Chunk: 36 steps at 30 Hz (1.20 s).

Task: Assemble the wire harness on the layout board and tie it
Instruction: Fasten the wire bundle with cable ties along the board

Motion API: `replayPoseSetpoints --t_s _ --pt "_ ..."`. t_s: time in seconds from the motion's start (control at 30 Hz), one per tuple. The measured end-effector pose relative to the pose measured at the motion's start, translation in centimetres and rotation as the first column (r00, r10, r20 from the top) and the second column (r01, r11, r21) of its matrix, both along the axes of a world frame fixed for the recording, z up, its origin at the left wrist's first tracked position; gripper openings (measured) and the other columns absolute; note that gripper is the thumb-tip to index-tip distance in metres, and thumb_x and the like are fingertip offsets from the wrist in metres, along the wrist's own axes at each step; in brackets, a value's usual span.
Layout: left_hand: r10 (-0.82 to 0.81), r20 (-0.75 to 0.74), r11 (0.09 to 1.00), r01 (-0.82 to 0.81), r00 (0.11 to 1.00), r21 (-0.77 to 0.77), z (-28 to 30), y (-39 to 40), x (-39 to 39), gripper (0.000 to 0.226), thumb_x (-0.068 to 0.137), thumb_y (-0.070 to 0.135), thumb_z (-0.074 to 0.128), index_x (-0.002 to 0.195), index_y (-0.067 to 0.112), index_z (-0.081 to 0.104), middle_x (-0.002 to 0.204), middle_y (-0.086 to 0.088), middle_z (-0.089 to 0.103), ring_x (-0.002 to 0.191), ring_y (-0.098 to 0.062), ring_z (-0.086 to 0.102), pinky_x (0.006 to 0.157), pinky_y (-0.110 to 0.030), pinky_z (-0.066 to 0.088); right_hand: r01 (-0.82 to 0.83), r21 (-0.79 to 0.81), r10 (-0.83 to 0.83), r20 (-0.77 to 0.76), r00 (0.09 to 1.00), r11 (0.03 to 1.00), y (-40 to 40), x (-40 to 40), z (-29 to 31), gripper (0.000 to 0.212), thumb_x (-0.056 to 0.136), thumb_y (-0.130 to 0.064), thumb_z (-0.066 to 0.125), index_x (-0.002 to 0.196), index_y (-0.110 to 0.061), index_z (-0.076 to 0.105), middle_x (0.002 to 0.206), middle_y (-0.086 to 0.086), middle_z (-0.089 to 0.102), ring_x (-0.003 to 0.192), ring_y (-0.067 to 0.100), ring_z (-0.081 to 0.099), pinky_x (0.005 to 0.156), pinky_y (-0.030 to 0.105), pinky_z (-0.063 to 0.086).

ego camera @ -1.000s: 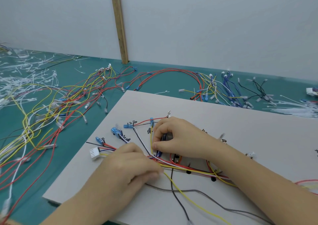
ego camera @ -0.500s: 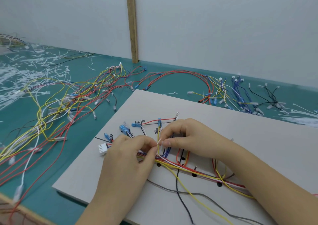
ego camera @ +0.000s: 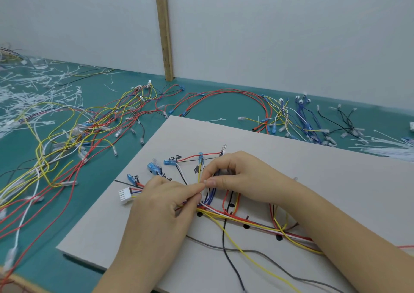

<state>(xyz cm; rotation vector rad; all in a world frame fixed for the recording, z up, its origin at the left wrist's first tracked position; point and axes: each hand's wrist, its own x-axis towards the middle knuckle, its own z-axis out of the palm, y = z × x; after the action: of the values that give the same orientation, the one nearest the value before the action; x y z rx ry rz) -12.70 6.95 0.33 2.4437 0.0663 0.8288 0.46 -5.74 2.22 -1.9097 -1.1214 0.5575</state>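
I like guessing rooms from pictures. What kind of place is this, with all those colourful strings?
Probably a wire-harness assembly workbench. Both hands work wires on a marked layout board, loose wires with connectors cover the green table, and white cable ties lie scattered about.

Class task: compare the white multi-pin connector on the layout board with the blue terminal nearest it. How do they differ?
The white connector is wider and blocky, with several slots; the blue terminal is narrow and single. Several wires enter the white connector; the blue terminal seems to take one. Both lie on the layout board left of the left hand.
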Motion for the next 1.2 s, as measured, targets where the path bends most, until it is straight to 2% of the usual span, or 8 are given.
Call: replayPoseSetpoints --t_s 0.33,0.47,0.63,0.8,0.97,1.1,1.2 --pt "-0.009 -0.008 1.000 0.009 1.000 -0.005 -0.09 0.19 0.10 0.025 0.073 0.020 0.062 0.092 0.031 0.072 0.062 0.015 0.065 0.070 -0.005 0.042 0.069 -0.004 0.032 0.012 -0.027 -0.011 0.037 0.999 1.000 0.03 -0.11 0.20 0.012 0.086 -0.015 0.064 0.082 -0.026 0.067 0.081 -0.010 0.066 0.079 0.004 0.058 0.081 0.027 0.047" --pt "-0.010 0.017 0.999 0.011 1.000 -0.037 -0.01 0.14 0.05 0.027 0.072 0.019 0.063 0.094 0.034 0.069 0.062 0.016 0.065 0.069 -0.006 0.043 0.067 -0.009 0.035 0.013 -0.031 -0.012 0.034 0.999 0.999 0.04 -0.21 0.32 0.011 0.086 -0.015 0.064 0.082 -0.025 0.066 0.075 -0.017 0.063 0.072 -0.005 0.054 0.072 0.013 0.044" --pt "-0.020 0.009 0.999 0.021 1.000 -0.043 0.10 0.04 0.11 0.034 0.072 0.020 0.063 0.099 0.041 0.059 0.061 0.015 0.065 0.069 -0.006 0.043 0.069 -0.006 0.033 0.012 -0.023 -0.011 0.037 0.999 1.000 0.07 -0.20 0.32 0.014 0.086 -0.014 0.063 0.081 -0.026 0.066 0.080 -0.009 0.065 0.077 0.002 0.057 0.081 0.026 0.046" --pt "-0.029 -0.002 0.998 0.029 1.000 -0.052 0.10 0.04 0.07 0.031 0.071 0.020 0.062 0.097 0.038 0.064 0.063 0.018 0.065 0.070 -0.006 0.044 0.069 -0.006 0.034 0.021 -0.016 -0.021 0.021 1.000 1.000 0.03 -0.17 0.29 0.013 0.086 -0.013 0.063 0.082 -0.025 0.066 0.085 -0.003 0.067 0.081 0.008 0.058 0.084 0.032 0.047" --pt "-0.021 -0.025 0.999 0.020 0.999 -0.031 0.06 0.11 0.09 0.027 0.072 0.020 0.062 0.095 0.033 0.070 0.062 0.015 0.065 0.069 -0.006 0.042 0.069 -0.006 0.033 0.018 -0.023 -0.017 0.015 1.000 1.000 0.05 -0.18 0.32 0.014 0.086 -0.014 0.064 0.081 -0.026 0.066 0.078 -0.016 0.064 0.076 0.000 0.056 0.079 0.023 0.046" --pt "-0.019 -0.037 0.999 0.017 0.999 -0.037 0.00 0.17 0.14 0.026 0.072 0.019 0.062 0.094 0.030 0.071 0.062 0.014 0.065 0.069 -0.007 0.043 0.069 -0.007 0.033 0.015 -0.016 -0.015 0.020 1.000 1.000 0.06 -0.18 0.40 0.016 0.086 -0.014 0.064 0.080 -0.029 0.065 0.080 -0.013 0.065 0.078 0.003 0.057 0.081 0.026 0.046" --pt "-0.020 -0.043 1.000 0.019 0.999 -0.024 -0.01 0.19 0.13 0.026 0.072 0.020 0.062 0.094 0.030 0.071 0.061 0.013 0.065 0.069 -0.007 0.042 0.069 -0.007 0.033 0.013 -0.010 -0.013 0.017 1.000 1.000 0.09 -0.30 0.46 0.016 0.086 -0.014 0.064 0.080 -0.029 0.065 0.077 -0.015 0.064 0.075 -0.002 0.055 0.076 0.018 0.045"
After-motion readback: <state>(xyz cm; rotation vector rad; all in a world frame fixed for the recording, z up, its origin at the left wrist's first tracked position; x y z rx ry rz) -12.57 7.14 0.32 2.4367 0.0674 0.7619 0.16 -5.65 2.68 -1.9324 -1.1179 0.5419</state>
